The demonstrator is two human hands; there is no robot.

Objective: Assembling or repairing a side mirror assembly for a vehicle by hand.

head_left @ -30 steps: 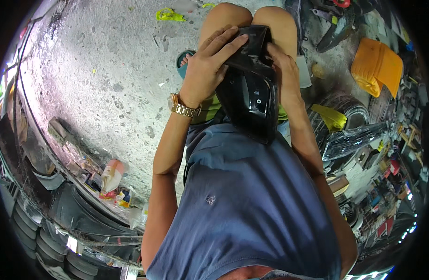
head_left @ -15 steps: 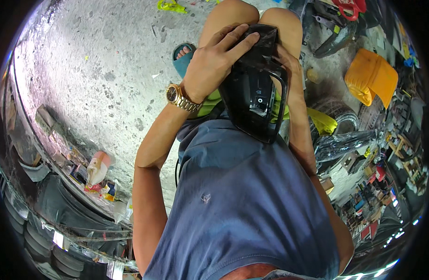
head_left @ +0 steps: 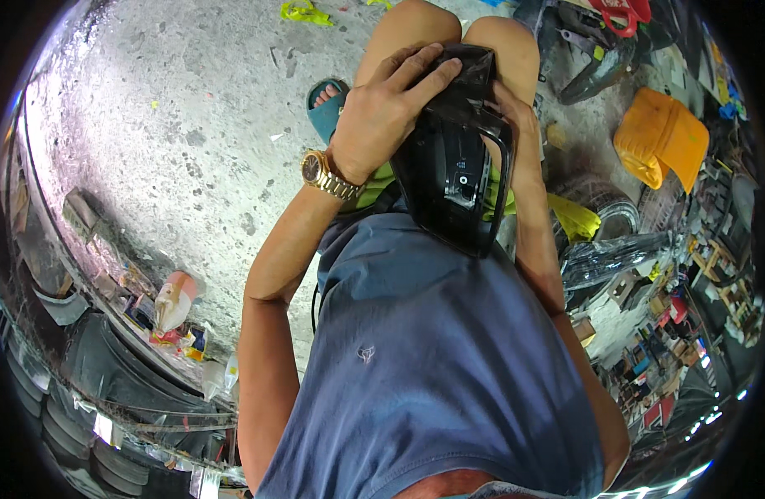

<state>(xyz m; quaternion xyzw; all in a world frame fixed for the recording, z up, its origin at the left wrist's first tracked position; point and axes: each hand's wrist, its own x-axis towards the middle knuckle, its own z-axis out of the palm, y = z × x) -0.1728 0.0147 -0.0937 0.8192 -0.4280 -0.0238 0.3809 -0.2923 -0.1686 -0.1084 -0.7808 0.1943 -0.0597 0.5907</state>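
Observation:
On my lap lies a glossy black car side-mirror housing (head_left: 439, 170), its hollow side facing up, with a rim around the opening and a small fitting inside. My left hand (head_left: 376, 116), with a gold watch (head_left: 314, 169) on the wrist, curls its fingers over the narrower far end of the housing, between my knees. My right hand (head_left: 518, 112) grips the right edge near that same end. Its fingers go partly under the part and are hidden there.
A cut orange plastic container (head_left: 658, 137) and a tire (head_left: 611, 212) lie on the concrete floor at right, near black plastic parts (head_left: 599, 71) and clutter. At left are a translucent jug (head_left: 175, 299) and dark panels. Yellow scraps (head_left: 306, 12) lie at the far side.
The left wrist and watch have shifted very slightly. Both hands keep their hold, and the housing stays almost in the same place.

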